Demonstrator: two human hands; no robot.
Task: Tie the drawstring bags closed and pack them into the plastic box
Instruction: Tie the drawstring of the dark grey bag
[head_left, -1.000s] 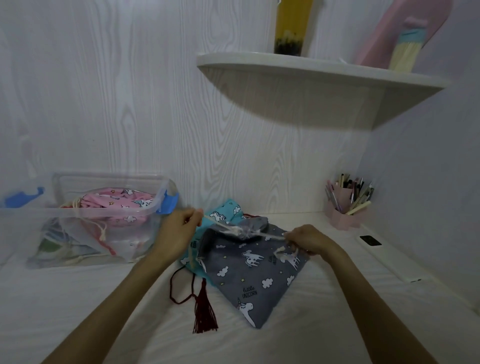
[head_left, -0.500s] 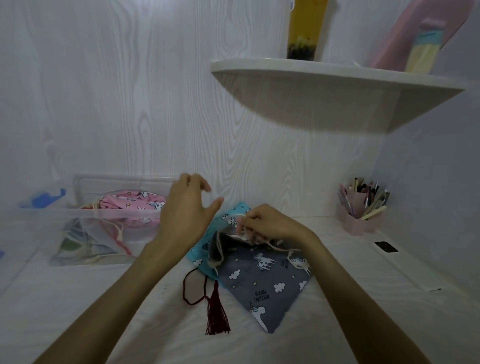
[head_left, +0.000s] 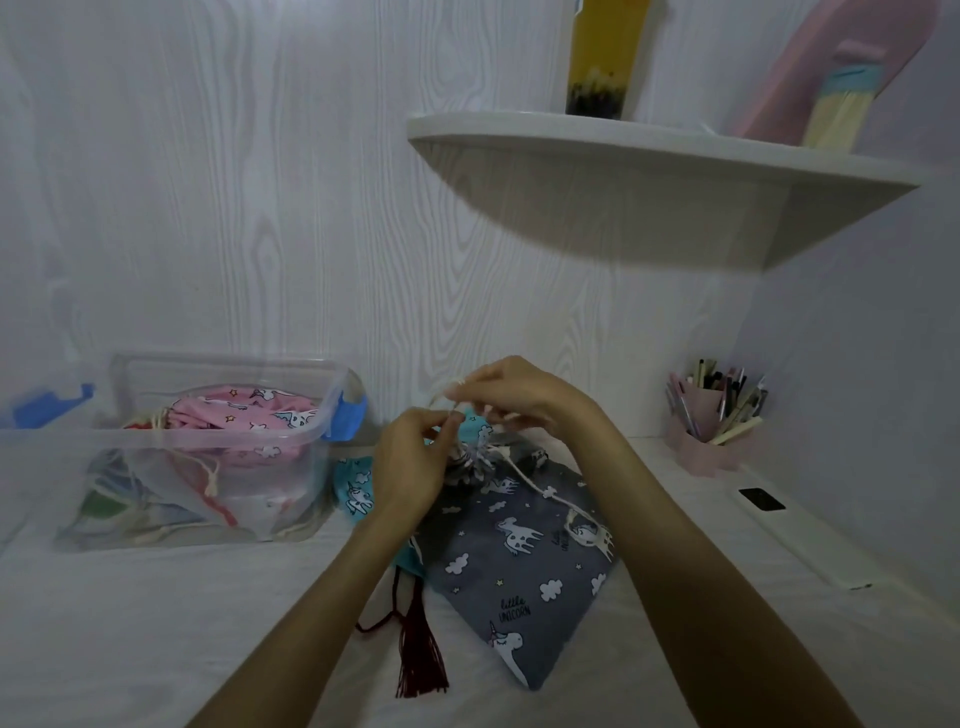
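A grey unicorn-print drawstring bag (head_left: 519, 561) lies on the white table, its mouth gathered tight. Partly under it is a teal unicorn bag (head_left: 356, 491). My left hand (head_left: 410, 462) and my right hand (head_left: 511, 395) meet just above the gathered mouth, each pinching the cream drawstring (head_left: 524, 475), which trails down over the grey bag. The clear plastic box (head_left: 202, 447) stands at the left, open, with a pink unicorn bag (head_left: 244, 415) and several other bags inside.
A dark red tassel on a cord (head_left: 421, 654) lies in front of the bags. A pink pen holder (head_left: 711, 431) stands at the back right, near a small black object (head_left: 761, 500). A wall shelf (head_left: 649, 156) overhangs the corner.
The bag's mouth went from pulled wide to gathered shut. My left hand, open in the air half a second ago, now pinches the cord; my right hand rose above the mouth.
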